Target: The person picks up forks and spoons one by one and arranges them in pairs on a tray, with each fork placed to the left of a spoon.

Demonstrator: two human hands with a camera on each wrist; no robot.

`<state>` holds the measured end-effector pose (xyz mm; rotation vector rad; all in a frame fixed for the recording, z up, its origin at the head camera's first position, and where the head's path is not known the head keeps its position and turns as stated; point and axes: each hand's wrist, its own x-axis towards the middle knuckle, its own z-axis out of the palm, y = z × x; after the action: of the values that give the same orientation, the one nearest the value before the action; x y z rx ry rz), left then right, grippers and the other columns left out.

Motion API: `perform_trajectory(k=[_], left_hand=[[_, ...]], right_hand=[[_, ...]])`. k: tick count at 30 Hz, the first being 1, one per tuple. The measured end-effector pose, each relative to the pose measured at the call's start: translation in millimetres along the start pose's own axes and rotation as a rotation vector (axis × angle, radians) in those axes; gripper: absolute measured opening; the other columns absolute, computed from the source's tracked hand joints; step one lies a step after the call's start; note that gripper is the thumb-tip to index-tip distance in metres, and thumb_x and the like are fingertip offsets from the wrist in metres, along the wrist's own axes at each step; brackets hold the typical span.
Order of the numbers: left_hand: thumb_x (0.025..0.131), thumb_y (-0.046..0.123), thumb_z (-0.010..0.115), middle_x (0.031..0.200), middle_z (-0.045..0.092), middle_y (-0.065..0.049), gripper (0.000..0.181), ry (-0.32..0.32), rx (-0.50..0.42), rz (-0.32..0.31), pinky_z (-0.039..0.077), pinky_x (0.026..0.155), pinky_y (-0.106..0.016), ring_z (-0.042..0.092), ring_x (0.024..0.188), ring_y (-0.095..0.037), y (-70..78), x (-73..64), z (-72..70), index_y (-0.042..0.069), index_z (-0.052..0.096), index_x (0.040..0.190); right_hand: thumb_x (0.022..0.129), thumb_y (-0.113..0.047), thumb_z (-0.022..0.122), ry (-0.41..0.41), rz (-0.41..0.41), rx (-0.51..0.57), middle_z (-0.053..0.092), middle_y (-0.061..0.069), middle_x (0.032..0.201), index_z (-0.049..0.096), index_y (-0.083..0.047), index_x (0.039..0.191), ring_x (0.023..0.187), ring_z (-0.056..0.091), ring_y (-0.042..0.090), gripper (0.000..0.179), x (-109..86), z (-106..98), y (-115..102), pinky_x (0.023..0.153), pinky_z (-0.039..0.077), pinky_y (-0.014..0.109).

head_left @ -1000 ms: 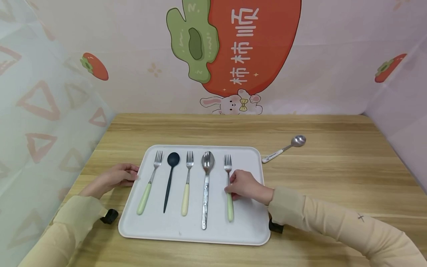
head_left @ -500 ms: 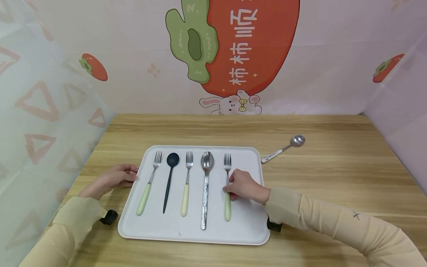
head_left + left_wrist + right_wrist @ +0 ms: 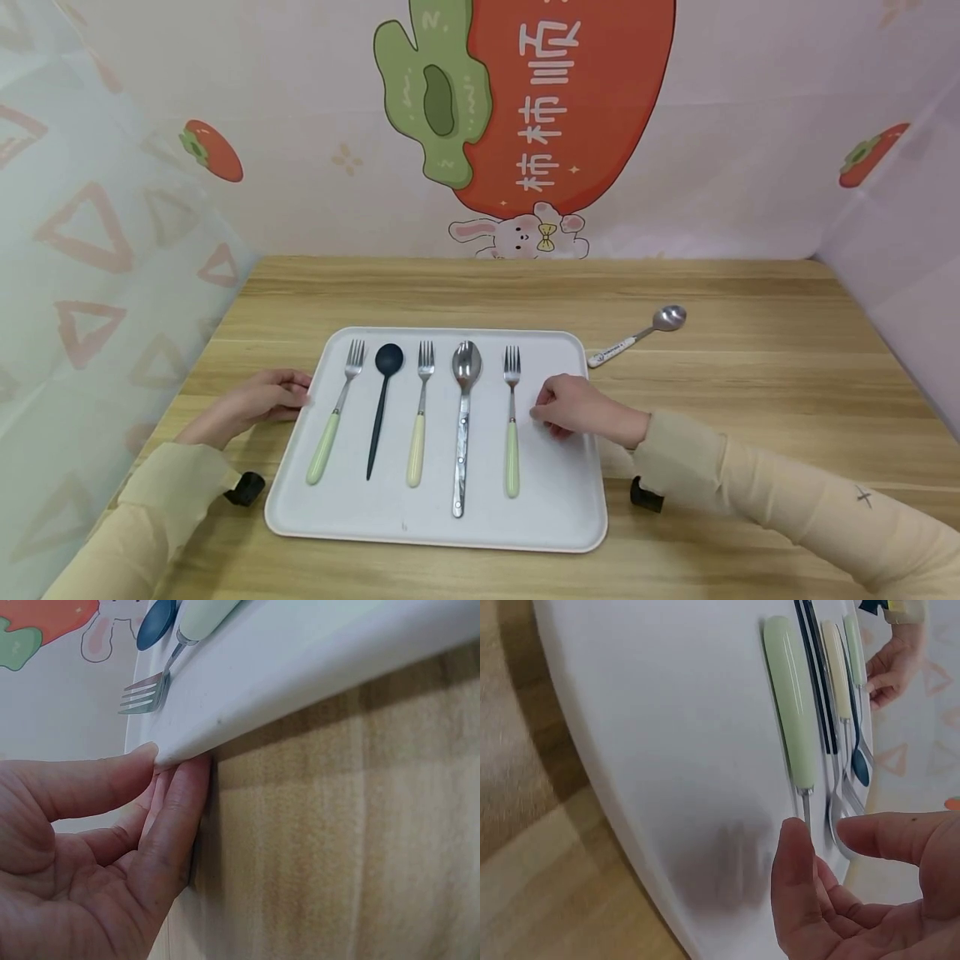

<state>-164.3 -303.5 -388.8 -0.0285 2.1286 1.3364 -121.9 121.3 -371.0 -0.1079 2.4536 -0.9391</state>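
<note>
A white tray (image 3: 345,518) lies on the table, bearing a row of cutlery. From left to right are a green-handled fork (image 3: 323,447), a black spoon (image 3: 388,360), a cream-handled fork (image 3: 417,450), a large metal spoon (image 3: 462,433) and another green-handled fork (image 3: 512,458). At the tray's left rim my left hand (image 3: 258,404) pinches the edge, thumb on the rim and fingers against its underside in the left wrist view. My right hand (image 3: 581,410) hovers over the tray's right part, beside the right fork, thumb and fingers parted around nothing.
A spoon with a white patterned handle (image 3: 615,350) lies on the wooden table (image 3: 765,375), just beyond the tray's upper right corner. Printed cloth walls (image 3: 300,167) close off the back and sides.
My right hand has let go of the right green-handled fork and moved right, off it. The fork lies in the row, shifted only slightly. My left hand stays at the tray rim.
</note>
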Motion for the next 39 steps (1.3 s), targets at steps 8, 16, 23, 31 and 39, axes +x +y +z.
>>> perform_trajectory(k=[8, 16, 23, 31, 39], left_hand=[[0.089, 0.001, 0.051, 0.09, 0.052, -0.005, 0.041, 0.009, -0.005, -0.003, 0.052, 0.076, -0.027, 0.057, 0.08, -0.009, -0.5, 0.9, -1.1, -0.019, 0.033, 0.12], [0.088, 0.001, 0.051, 0.09, 0.052, -0.005, 0.041, 0.005, -0.004, -0.003, 0.052, 0.076, -0.027, 0.057, 0.081, -0.01, -1.5, 2.6, -2.3, -0.019, 0.033, 0.12], [0.089, 0.001, 0.051, 0.09, 0.052, -0.005, 0.042, 0.008, 0.0, -0.009, 0.052, 0.076, -0.027, 0.057, 0.08, -0.009, -1.0, 3.4, -2.1, -0.019, 0.033, 0.121], [0.089, 0.001, 0.051, 0.09, 0.053, -0.004, 0.042, 0.011, -0.004, -0.009, 0.052, 0.075, -0.027, 0.057, 0.08, -0.009, 1.3, 3.2, -0.9, -0.019, 0.033, 0.121], [0.088, 0.001, 0.052, 0.089, 0.053, -0.004, 0.041, 0.011, -0.007, -0.011, 0.052, 0.075, -0.026, 0.057, 0.079, -0.009, -1.0, 4.1, -1.9, -0.018, 0.034, 0.119]], right_hand=[[0.087, -0.013, 0.058, 0.044, -0.028, -0.127, 0.057, 0.008, 0.066, 0.057, 0.001, 0.084, 0.057, 0.054, 0.015, 0.014, -1.2, -39.7, 12.5, 0.052, 0.047, 0.023], [0.088, -0.013, 0.054, 0.074, -0.048, -0.2, 0.057, 0.01, 0.071, 0.056, 0.002, 0.082, 0.059, 0.054, 0.016, 0.016, 2.7, -71.6, 27.4, 0.056, 0.044, 0.026], [0.087, -0.015, 0.055, 0.108, -0.024, -0.248, 0.054, 0.008, 0.074, 0.058, 0.004, 0.087, 0.066, 0.048, 0.018, 0.019, 7.9, -85.8, 39.1, 0.056, 0.041, 0.028], [0.089, -0.02, 0.052, 0.133, 0.037, -0.268, 0.03, -0.005, 0.05, 0.043, -0.011, 0.057, 0.047, 0.028, 0.009, 0.034, 16.5, -92.8, 51.9, 0.046, 0.029, 0.022], [0.091, -0.025, 0.049, 0.125, 0.072, -0.3, 0.037, -0.002, 0.052, 0.044, -0.01, 0.063, 0.046, 0.033, 0.01, 0.033, 23.9, -98.6, 59.8, 0.046, 0.032, 0.023]])
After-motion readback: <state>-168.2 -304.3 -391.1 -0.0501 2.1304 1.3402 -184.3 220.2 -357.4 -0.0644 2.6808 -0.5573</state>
